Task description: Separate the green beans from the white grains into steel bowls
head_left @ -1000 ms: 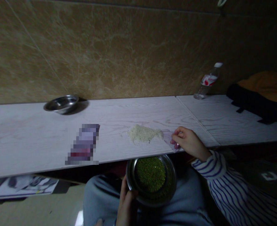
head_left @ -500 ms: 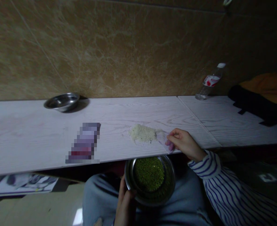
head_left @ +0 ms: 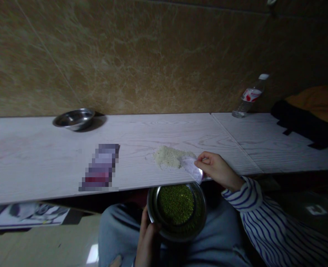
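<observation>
My left hand (head_left: 148, 233) grips the left rim of a steel bowl (head_left: 200, 222), the thumb over the edge. Green beans (head_left: 176, 204), which look like mung beans, lie in this bowl, just below the table's front edge and over my lap. My right hand (head_left: 212, 167) pinches a thin clear plastic piece (head_left: 192, 168) near the table's edge; its exact kind is hard to make out. The plastic's left end touches a heap of white grains (head_left: 166, 156), perhaps rice, with a few dark specks in it.
An empty-looking shallow steel bowl (head_left: 74, 120) stands at the back left of the white table (head_left: 141, 128). A blurred-out flat object (head_left: 99, 167) lies at the front left. By the wall stand a plastic bottle (head_left: 249, 97) and a black and orange cloth item (head_left: 311, 111).
The clear plastic piece has shifted left into the grains and tilted, now catching bright light. My right hand moved slightly left. The bowl in my left hand stays nearly in place.
</observation>
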A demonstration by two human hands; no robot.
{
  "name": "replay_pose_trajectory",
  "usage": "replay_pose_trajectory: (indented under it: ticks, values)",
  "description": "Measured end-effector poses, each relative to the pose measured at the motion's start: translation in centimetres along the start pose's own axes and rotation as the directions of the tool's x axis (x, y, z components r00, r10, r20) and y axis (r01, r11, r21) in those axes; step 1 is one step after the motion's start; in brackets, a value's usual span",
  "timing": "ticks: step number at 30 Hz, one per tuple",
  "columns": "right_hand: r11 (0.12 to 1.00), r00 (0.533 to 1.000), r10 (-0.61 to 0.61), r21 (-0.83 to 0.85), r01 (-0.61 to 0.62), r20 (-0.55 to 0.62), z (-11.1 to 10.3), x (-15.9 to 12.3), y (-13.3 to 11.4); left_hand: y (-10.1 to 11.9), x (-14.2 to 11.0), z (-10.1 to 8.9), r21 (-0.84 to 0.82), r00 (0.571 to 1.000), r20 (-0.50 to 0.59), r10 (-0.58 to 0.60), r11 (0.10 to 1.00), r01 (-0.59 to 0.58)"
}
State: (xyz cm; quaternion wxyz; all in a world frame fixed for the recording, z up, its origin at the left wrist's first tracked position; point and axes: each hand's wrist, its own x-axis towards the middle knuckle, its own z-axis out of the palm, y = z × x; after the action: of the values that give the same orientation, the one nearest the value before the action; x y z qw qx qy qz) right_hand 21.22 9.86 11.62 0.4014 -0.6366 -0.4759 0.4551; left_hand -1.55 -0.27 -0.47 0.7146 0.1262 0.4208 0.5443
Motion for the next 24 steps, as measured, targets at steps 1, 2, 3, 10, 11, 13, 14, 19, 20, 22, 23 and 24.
replay_pose_trajectory:
  ticks: [1, 2, 3, 10, 11, 13, 14, 19, 20, 22, 23, 24]
  values:
    - [1.0, 1.0, -0.009, -0.015, 0.009, 0.002, -0.2, -0.1, -0.1, 0.0, 0.0, -0.1, 0.005, 1.0, 0.01, -0.006, 1.0, 0.006]
    - [0.999, 1.0, -0.02, -0.034, 0.019, -0.004, -0.4, -0.1, -0.1, 0.0, 0.0, -0.1, 0.01, 1.0, 0.019, -0.01, 1.0, 0.01]
    - [0.998, 0.999, -0.032, -0.054, 0.031, -0.017, -0.7, -0.2, -0.1, 0.0, 0.0, -0.1, 0.011, 1.0, 0.022, -0.01, 1.0, 0.01]
    - [0.981, 0.984, -0.1, -0.177, 0.073, -0.145, -3.6, -0.4, 0.1, -0.2, -0.1, 0.6, -0.011, 1.0, -0.03, 0.008, 1.0, -0.008]
    - [0.978, 0.98, -0.111, -0.191, 0.078, -0.166, -4.0, -0.4, 0.1, -0.2, -0.1, 0.7, -0.011, 0.999, -0.031, 0.011, 1.0, -0.012]
    - [0.974, 0.973, -0.119, -0.215, 0.076, -0.196, -4.5, -0.3, 0.1, -0.2, -0.2, 0.8, -0.018, 0.999, -0.034, 0.01, 1.0, -0.011]
    - [0.973, 0.972, -0.117, -0.222, 0.07, -0.203, -4.6, -0.2, 0.1, -0.2, -0.2, 0.9, -0.019, 0.999, -0.041, 0.001, 1.0, -0.002]
    - [0.977, 0.969, -0.079, -0.214, 0.028, -0.234, -4.3, 0.5, 0.1, -0.2, -0.2, 0.9, -0.011, 0.997, -0.065, -0.037, 0.999, 0.036]
    - [0.978, 0.969, -0.07, -0.207, 0.02, -0.236, -4.1, 0.7, 0.2, -0.2, -0.1, 0.9, -0.018, 0.998, -0.063, -0.03, 0.999, 0.029]
    - [0.981, 0.973, -0.059, -0.194, 0.015, -0.223, -3.8, 0.9, 0.2, -0.2, -0.1, 0.8, -0.025, 0.997, -0.07, -0.028, 0.999, 0.026]
    - [0.982, 0.976, -0.057, -0.188, 0.017, -0.21, -3.7, 1.0, 0.2, -0.2, 0.0, 0.8, -0.026, 0.997, -0.075, -0.035, 0.999, 0.033]
    - [0.983, 0.979, -0.057, -0.181, 0.021, -0.198, -3.5, 1.1, 0.3, -0.2, 0.1, 0.8, -0.026, 0.996, -0.077, -0.044, 0.999, 0.042]
